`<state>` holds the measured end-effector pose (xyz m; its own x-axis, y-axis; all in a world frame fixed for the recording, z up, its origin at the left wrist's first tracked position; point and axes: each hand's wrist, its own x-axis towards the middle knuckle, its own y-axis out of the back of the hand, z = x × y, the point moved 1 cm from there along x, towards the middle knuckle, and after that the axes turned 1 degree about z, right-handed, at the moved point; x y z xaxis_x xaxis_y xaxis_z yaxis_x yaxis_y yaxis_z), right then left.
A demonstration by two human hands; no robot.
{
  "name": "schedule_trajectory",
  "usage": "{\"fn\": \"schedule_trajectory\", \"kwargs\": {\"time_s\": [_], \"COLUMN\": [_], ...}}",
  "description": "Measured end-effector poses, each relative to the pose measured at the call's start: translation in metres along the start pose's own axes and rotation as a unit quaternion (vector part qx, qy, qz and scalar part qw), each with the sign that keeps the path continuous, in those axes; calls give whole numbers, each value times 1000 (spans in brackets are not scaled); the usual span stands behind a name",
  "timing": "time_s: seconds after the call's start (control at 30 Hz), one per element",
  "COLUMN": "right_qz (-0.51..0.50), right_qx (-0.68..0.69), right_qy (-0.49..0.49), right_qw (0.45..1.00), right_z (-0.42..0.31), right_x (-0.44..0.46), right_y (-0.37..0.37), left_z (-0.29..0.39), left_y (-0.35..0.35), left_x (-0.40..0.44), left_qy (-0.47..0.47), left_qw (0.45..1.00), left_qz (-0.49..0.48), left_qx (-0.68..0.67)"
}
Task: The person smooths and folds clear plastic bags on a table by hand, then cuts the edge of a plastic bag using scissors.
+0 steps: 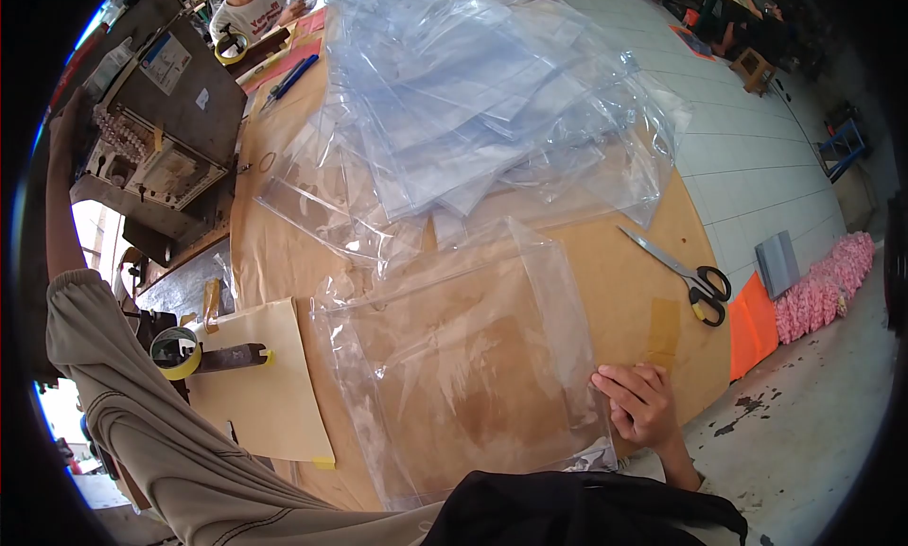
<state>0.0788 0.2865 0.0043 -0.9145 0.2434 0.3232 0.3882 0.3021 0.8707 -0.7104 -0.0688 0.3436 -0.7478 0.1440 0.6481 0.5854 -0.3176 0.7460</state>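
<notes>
A clear plastic sleeve lies flat on the brown-covered table in front of me. My right hand is at its right edge, fingertips touching the border, thumb apart from the fingers. My left arm, in a beige sleeve, reaches up along the far left. My left hand is dark and blurred beside the metal machine box, its fingers not distinguishable. Beyond the sleeve is a large heap of clear plastic sheets. Scissors with black and yellow handles lie to the right, blades partly apart.
A tape roll on a dispenser sits by a cream board at left. A blue cutter lies near the box. Another person is at the top left. Right of the table are an orange sheet and a pink fluffy bundle.
</notes>
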Motion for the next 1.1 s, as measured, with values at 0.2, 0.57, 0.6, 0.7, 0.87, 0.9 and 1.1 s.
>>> {"fn": "schedule_trajectory", "kwargs": {"time_s": [0.2, 0.57, 0.6, 0.7, 0.87, 0.9, 1.1], "right_qz": [-6, 0, 0, 0, -1, -3, -7], "right_qx": [-6, 1, 1, -1, 2, 5, 6], "right_qy": [1, 3, 2, 4, 6, 6, 2], "right_qw": [1000, 1000, 1000, 1000, 1000, 1000, 1000], "right_z": [0, 0, 0, 0, 0, 0, -4], "right_x": [-1, 0, 0, 0, 1, 1, 4], "right_y": [0, 0, 0, 0, 1, 1, 6], "left_z": [-5, -13, -13, -12, -3, 5, 90], "left_y": [-2, 11, 11, 16, 26, 28, 35], "left_x": [8, 23, 25, 31, 24, 18, -68], "left_qy": [-13, -38, -43, -55, -88, -95, -214], "left_qw": [1000, 998, 997, 996, 992, 992, 976], "left_qz": [14, 52, 60, 76, 92, 88, 8], "left_qx": [-5, -3, -3, -10, 0, 4, -31]}}
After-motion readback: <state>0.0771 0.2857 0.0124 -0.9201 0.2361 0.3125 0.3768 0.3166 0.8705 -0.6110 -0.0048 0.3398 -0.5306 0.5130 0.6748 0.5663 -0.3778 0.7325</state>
